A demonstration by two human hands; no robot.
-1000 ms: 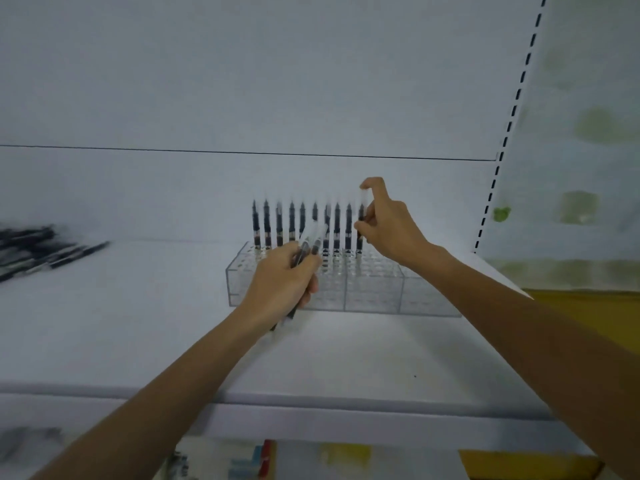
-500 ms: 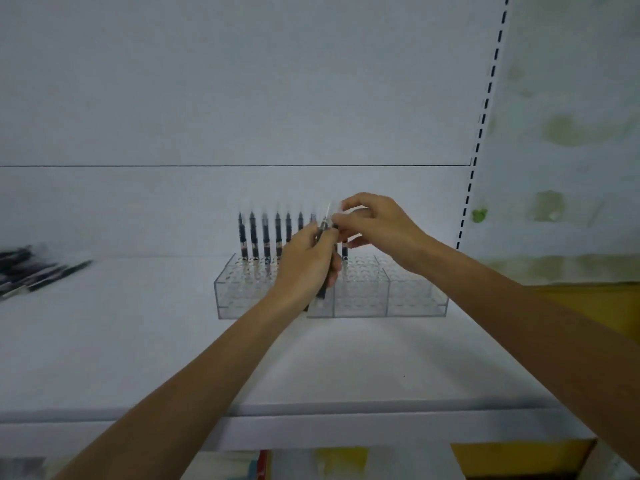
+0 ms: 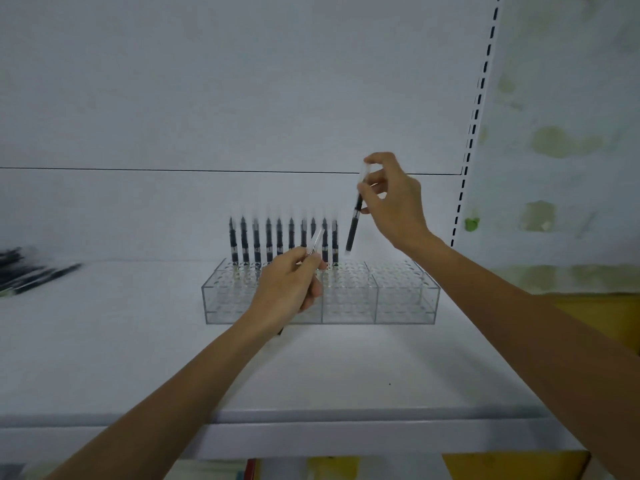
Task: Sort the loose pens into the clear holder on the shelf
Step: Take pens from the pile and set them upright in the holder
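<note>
A clear holder (image 3: 405,299) with many small holes stands on the white shelf (image 3: 104,358). Several dark pens (image 3: 256,242) stand upright in its back row. My right hand (image 3: 394,202) pinches one dark pen (image 3: 354,223) near its top and holds it almost upright, just right of the standing row and above the holder. My left hand (image 3: 291,289) is in front of the holder's left half and grips another pen (image 3: 314,242), whose clear end points up to the right.
A pile of loose dark pens (image 3: 31,271) lies at the shelf's far left. A slotted upright (image 3: 474,119) runs along the right of the back panel. Coloured items show below the shelf's front edge (image 3: 311,434).
My right hand has drawn one pen away from my left hand, lifted it up and right, and now holds it above the holder. My left hand has dropped slightly.
</note>
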